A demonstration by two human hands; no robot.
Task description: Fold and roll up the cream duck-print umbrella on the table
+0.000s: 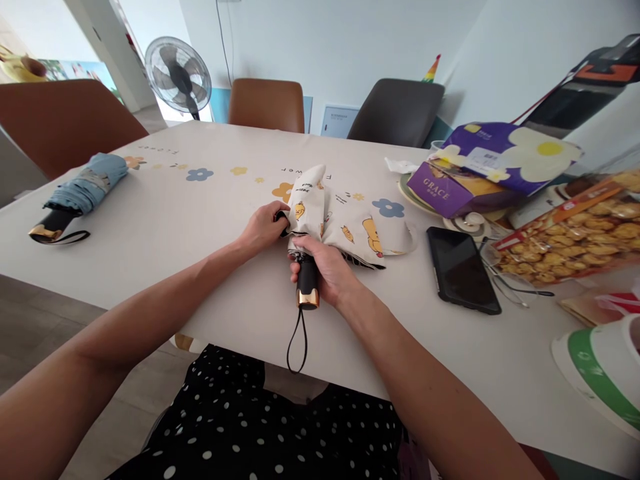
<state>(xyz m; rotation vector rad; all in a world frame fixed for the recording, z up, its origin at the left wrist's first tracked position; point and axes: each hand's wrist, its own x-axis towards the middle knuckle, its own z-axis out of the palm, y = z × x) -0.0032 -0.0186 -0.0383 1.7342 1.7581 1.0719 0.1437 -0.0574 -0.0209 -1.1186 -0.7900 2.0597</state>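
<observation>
While the right hand (333, 270) is closed around the base of a cream folding umbrella (309, 200), with its thumb over the gathered cloth and fingers behind the black handle (307, 283), the left hand (267, 225) pinches the canopy's edge just to the left. Umbrella lies on the white table (200, 287) near its front edge, directly before the wearer, handle toward the body; wrist loop (298, 353) hangs past the edge. Canopy part-gathered, one section spread to the right; yellow cartoon prints visible, small lettering beside them not legible.

Writing noted: "GRACE" in capitals on the side of a purple pack (445, 190) at right, with smaller characters beneath, unread. Tabletop print reads "Flower", upside down from this side, at far left; a second one behind the canopy is partly hidden. Wall panel (340, 122) carries a line too small to read.

Second umbrella, blue (97, 183), lies furled at left, well apart from both hands. Dark phone (463, 270) at right, screen black
</observation>
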